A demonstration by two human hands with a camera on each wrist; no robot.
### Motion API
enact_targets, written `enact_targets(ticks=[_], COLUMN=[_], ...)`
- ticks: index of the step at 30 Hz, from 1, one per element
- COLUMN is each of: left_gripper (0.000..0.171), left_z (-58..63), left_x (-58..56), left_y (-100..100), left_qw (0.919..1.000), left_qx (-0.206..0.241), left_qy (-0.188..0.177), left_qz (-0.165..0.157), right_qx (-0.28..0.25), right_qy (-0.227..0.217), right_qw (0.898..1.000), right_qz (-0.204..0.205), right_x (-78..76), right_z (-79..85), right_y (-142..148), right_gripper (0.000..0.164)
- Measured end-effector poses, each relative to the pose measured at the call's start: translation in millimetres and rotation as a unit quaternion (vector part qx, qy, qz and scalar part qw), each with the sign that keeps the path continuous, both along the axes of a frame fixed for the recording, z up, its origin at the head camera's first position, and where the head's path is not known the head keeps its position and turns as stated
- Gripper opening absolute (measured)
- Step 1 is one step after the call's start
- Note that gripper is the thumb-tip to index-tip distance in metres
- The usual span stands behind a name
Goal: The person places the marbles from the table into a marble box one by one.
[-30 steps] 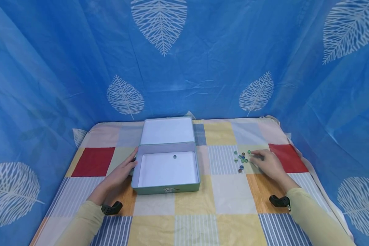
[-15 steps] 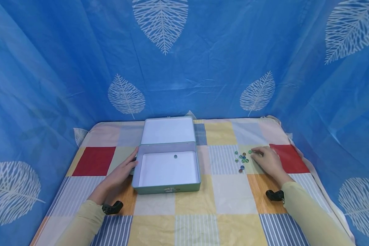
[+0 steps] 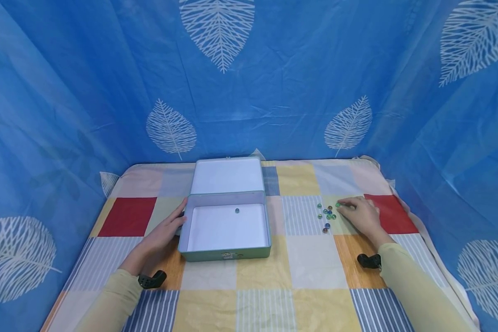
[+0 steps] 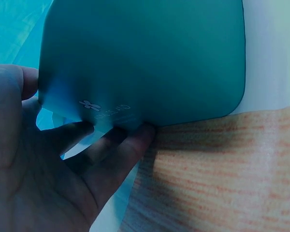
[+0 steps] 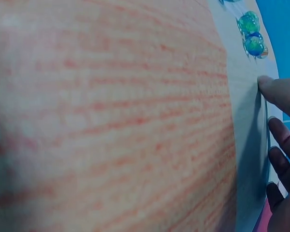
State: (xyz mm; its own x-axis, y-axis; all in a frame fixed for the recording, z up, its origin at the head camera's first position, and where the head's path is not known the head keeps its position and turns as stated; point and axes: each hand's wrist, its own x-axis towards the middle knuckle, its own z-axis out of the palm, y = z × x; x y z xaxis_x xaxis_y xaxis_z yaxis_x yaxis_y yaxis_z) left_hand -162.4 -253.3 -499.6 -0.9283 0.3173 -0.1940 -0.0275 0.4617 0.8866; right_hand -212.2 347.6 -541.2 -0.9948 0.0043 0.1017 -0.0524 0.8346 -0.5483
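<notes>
A green tin box [image 3: 240, 254] with a white inside stands with its lid [image 3: 226, 177] laid back, and one small glass marble [image 3: 237, 210] lies in it. My left hand [image 3: 164, 234] rests along its left side; in the left wrist view the fingertips [image 4: 147, 133] touch the tin's green wall. On the right, my right hand [image 3: 362, 216] pinches a green marble [image 3: 338, 204] between thumb and index finger, low over the cloth. In the right wrist view the thumb [image 5: 275, 92] shows near the cloth, and that marble is hidden. The other fingers hang loosely curled.
Several green, blue and brown marbles [image 3: 329, 216] lie loose just left of my right hand. A patchwork cloth [image 3: 265, 276] covers the table. Blue curtains [image 3: 265, 92] with white leaf prints close off the back and both sides.
My right thumb has drawn in toward the index finger at the green marble, and the right wrist has shifted slightly left. The left hand and the tin box stay put.
</notes>
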Motion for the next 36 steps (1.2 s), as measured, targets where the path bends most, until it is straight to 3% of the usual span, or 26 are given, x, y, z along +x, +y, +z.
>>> enact_targets(ticks=[36], left_gripper=[0.062], left_z=[2.1], left_x=[-1.5], left_y=[-1.4], left_qw=[1.0], left_qx=[0.002], left_qy=[0.007], left_qz=[-0.005], right_qx=[-0.013], right_qy=[-0.04], right_qw=[0.999], right_qz=[0.02], right_x=[-6.5], right_z=[-0.1], right_y=[8.9], right_gripper=[0.046])
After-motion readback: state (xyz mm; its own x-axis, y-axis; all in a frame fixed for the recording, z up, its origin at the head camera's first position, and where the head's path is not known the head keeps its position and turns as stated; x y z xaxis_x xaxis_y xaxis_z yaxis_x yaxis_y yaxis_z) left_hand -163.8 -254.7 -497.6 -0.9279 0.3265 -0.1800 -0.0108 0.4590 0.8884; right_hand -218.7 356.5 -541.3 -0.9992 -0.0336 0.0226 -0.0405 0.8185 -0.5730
